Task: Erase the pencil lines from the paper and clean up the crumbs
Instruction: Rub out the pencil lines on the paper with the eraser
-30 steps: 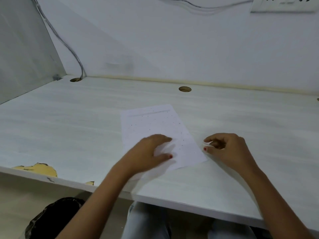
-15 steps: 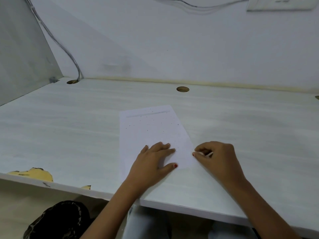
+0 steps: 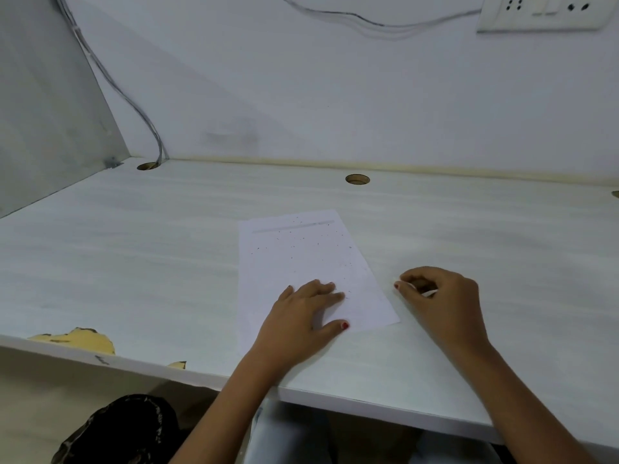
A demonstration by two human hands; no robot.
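**Work surface.** A white rectangular sheet of paper (image 3: 301,259) lies flat on the white wood-grain bench (image 3: 134,256), at the centre of the frame. Its long edges run away from the viewer, tilted slightly to the left.

**Sheet condition.** A faint grey pencil line (image 3: 294,226) runs across the sheet just below its far edge. Small dark eraser crumbs (image 3: 291,244) are scattered over the upper half of the sheet.

**Left hand.** The left hand (image 3: 301,316) rests palm-down on the lower part of the sheet. Its fingers (image 3: 325,289) are straight and laid flat against the paper, and the thumb is spread out toward the right. The hand grips nothing.

**Right hand.** The right hand (image 3: 438,296) rests on the bench just beside the right edge of the sheet, clear of the paper. Its fingers (image 3: 418,272) are curled inward and, with the thumb, pinch a small white object (image 3: 429,292). Most of the object is hidden, so its kind cannot be told.

**Surroundings.**
- Two round cable holes (image 3: 357,179) sit along the rear of the bench.
- Grey cables (image 3: 134,105) run down the wall at the upper left of the frame into the left-hand hole.
- A white socket panel (image 3: 542,11) is mounted at the upper right of the frame.
- A chipped patch (image 3: 80,339) on the front edge of the bench, at the lower left of the frame, exposes a yellow core.
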